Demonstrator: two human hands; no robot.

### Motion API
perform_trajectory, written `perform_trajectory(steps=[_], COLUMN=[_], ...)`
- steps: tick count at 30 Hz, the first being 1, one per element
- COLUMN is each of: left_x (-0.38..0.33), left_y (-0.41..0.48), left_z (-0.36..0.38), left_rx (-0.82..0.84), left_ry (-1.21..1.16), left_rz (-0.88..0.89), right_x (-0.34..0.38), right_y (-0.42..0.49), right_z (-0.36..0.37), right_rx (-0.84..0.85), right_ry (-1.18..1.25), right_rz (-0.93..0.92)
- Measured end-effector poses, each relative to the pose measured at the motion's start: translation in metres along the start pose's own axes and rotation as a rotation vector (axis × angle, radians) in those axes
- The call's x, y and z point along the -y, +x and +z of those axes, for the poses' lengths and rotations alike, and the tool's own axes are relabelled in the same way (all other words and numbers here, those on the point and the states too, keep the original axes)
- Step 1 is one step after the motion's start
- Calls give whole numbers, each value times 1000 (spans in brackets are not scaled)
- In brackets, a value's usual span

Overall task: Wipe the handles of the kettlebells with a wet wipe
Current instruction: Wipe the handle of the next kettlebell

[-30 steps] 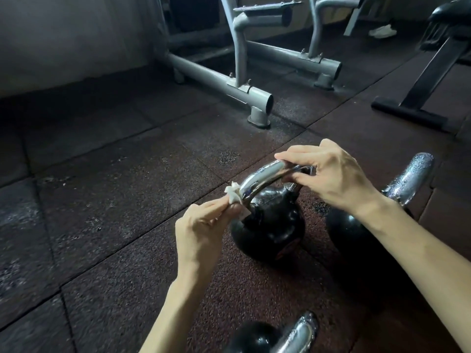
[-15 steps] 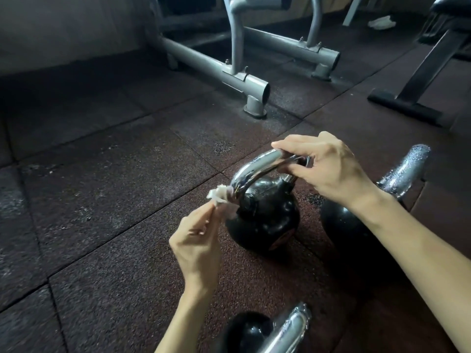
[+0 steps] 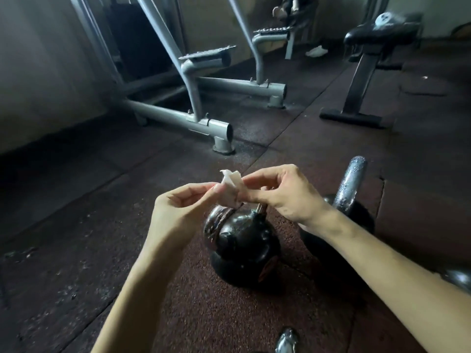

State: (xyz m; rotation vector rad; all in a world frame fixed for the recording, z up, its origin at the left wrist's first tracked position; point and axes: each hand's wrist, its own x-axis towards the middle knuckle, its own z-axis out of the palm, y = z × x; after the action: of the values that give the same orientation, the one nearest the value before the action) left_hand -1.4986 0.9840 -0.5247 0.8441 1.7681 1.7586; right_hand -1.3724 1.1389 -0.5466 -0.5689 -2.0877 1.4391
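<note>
Rubber gym floor (image 3: 102, 200). Left hand (image 3: 183, 212) and right hand (image 3: 283, 197) both pinch the wet wipe (image 3: 230, 189) right above the kettlebell (image 3: 244, 248); its handle (image 3: 216, 221) runs left-right just beneath.

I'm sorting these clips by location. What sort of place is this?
Most likely a gym. Black kettlebells with chrome handles stand on dark rubber floor tiles. A grey steel machine frame sits behind them, and a padded bench stands at the far right.
</note>
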Motion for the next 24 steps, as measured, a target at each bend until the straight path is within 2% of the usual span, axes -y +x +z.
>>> perform_trajectory(steps=[3, 5, 8, 11, 14, 18, 24], left_x=[-12, -23, -38, -38, -30, -17, 6], left_y=[27, 54, 86, 104, 108, 101, 101], left_z=[-7, -5, 14, 29, 27, 22, 11], left_rx=[109, 142, 361, 607, 643, 632, 574], left_ry=[176, 458, 899, 1197, 1235, 1219, 1337], left_rz=[25, 88, 48, -7, 50, 85, 147], right_x=[0, -6, -30, -58, -84, -110, -118], right_y=[7, 16, 24, 10, -10, -15, -4], right_z=[-11, -21, -28, -9, 14, 38, 59], right_rx=[-64, -249, -576, -729, -833, -788, -789], right_ry=[99, 109, 126, 136, 118, 284, 98], right_rz=[13, 34, 178, 326, 385, 414, 416])
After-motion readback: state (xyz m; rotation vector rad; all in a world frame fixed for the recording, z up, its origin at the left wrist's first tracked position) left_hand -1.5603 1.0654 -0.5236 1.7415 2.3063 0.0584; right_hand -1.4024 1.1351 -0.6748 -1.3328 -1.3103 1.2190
